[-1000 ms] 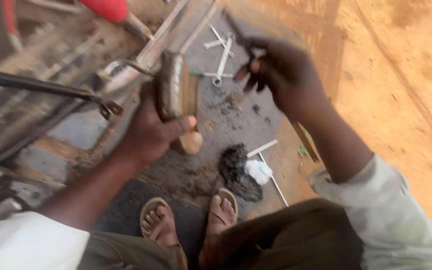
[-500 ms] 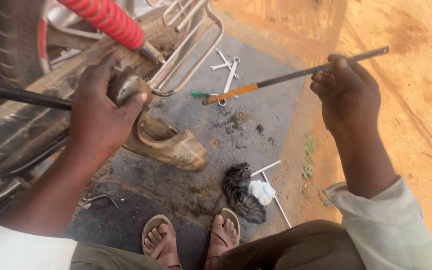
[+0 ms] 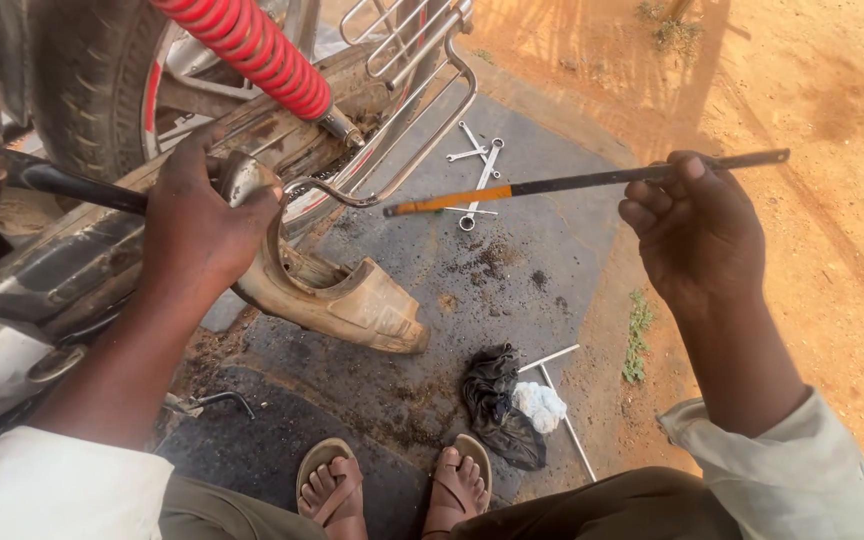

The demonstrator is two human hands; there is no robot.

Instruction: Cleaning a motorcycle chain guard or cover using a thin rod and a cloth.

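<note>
My left hand (image 3: 200,225) grips the top of a muddy tan mudguard (image 3: 337,295) beside the rear wheel (image 3: 102,80) of a motorcycle. A red coil spring (image 3: 252,50) runs down just above that hand. My right hand (image 3: 697,225) holds a long thin dark rod with an orange-yellow section (image 3: 552,185), level above the mat, its tip pointing left toward the chrome rack (image 3: 422,90).
Several wrenches (image 3: 477,180) lie on the dark mat (image 3: 542,250) at the back. A black rag with a white cloth (image 3: 512,405) and thin metal rods (image 3: 567,425) lie near my sandalled feet (image 3: 392,485). Sandy ground (image 3: 822,120) stretches to the right.
My right hand picked the long rod off the mat and raised it level. My left hand moved the mudguard from the mat up against the wheel. The view shifted toward the motorcycle.
</note>
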